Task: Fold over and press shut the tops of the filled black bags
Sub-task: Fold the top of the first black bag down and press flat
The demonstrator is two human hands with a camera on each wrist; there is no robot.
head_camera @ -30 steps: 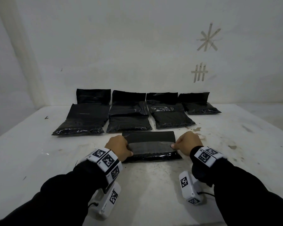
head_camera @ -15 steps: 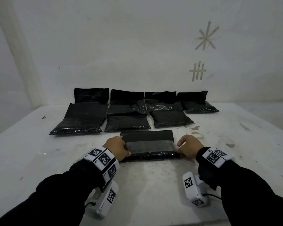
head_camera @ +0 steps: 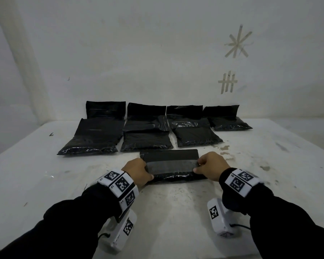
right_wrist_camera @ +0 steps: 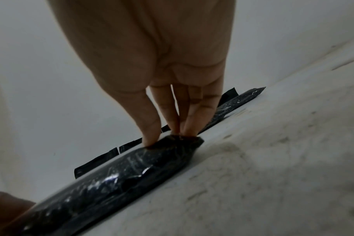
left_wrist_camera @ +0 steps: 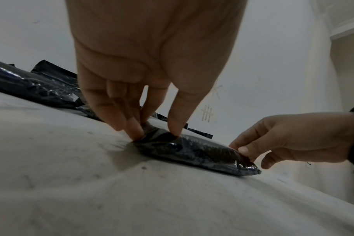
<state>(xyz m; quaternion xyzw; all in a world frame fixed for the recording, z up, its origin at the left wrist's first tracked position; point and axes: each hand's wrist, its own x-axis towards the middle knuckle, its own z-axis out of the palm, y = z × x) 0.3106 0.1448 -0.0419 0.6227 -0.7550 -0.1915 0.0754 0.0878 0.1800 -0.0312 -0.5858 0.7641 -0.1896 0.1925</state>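
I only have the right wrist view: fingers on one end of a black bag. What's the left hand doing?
Observer: The left hand grips the bag at its opposite end, thumb on top.
Operator: Is the top folded over?
Observer: It looks so. A paler band lies flat across the bag, reaching from the left hand to the right hand.
Operator: How many more behind it?
Observer: Several other bags lie in rows up to the wall; they overlap, so I can't count them exactly.

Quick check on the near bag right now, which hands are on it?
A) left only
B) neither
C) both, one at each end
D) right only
C: the left hand pinches the left end of the near bag and the right hand pinches its right end, the bag lying flat on the table.
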